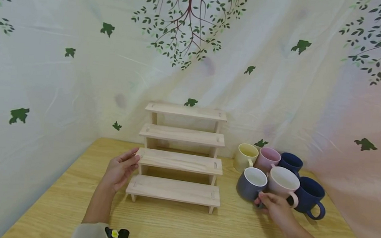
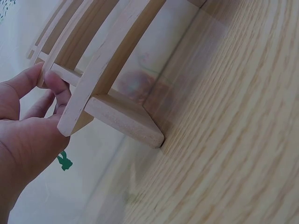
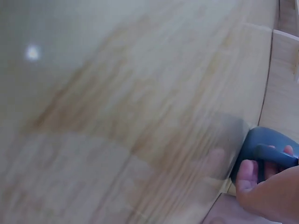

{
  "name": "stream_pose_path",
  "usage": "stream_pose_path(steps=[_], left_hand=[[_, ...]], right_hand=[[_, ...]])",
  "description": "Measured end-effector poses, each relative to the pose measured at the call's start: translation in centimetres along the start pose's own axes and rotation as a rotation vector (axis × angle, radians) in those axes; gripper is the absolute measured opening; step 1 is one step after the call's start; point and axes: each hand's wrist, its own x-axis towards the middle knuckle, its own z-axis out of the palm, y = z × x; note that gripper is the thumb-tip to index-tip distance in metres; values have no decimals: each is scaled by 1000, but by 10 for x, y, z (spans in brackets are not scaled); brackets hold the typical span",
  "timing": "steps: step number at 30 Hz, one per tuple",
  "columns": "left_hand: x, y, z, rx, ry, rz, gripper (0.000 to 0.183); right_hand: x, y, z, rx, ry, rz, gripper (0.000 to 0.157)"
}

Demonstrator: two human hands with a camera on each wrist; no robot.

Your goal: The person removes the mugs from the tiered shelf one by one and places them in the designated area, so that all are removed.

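Note:
A pale wooden stepped stand [image 1: 174, 190] with several tiers stands at the middle of the table. My left hand [image 1: 119, 171] holds the left end of its second step from the bottom; in the left wrist view, thumb and fingers [image 2: 58, 86] pinch that board's edge. On the right, my right hand [image 1: 278, 212] grips the handle of a grey-blue mug [image 1: 248, 187] with a white inside. The right wrist view shows the fingers curled at the handle of this mug [image 3: 266, 137]. Just behind the right hand is a pale pink mug [image 1: 283, 180].
Around the grey-blue mug are a yellow mug [image 1: 242, 158], a darker pink mug [image 1: 267, 158] and two navy mugs, one at the back [image 1: 291, 162] and one in front [image 1: 310, 195]. A leaf-patterned sheet [image 1: 78, 95] hangs behind the wooden table [image 1: 168, 229].

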Motion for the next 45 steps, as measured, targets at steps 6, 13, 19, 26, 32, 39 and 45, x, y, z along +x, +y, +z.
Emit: stream_pose_path(steps=[6,13,19,26,32,39,45], left_hand=[[1,0,1,4,7,-4,45],[1,1,2,10,18,-12,47],[-1,1,2,13,20,-16,44],[-1,1,2,8,17,-13,45],[-2,2,2,11,13,-13,46],[-3,2,2,14,18,-11,46],[-2,1,2,20,18,-6,45]], right_hand=[[1,2,-3,-39,11,-8,30],[3,4,-3,-33,39,-12,29],[0,2,-2,-37,58,6,28],[2,3,-4,-34,58,3,30],[1,3,-4,-18,49,11,30],[1,4,-4,28,43,34,31],[0,2,-8,68,17,58,30]])
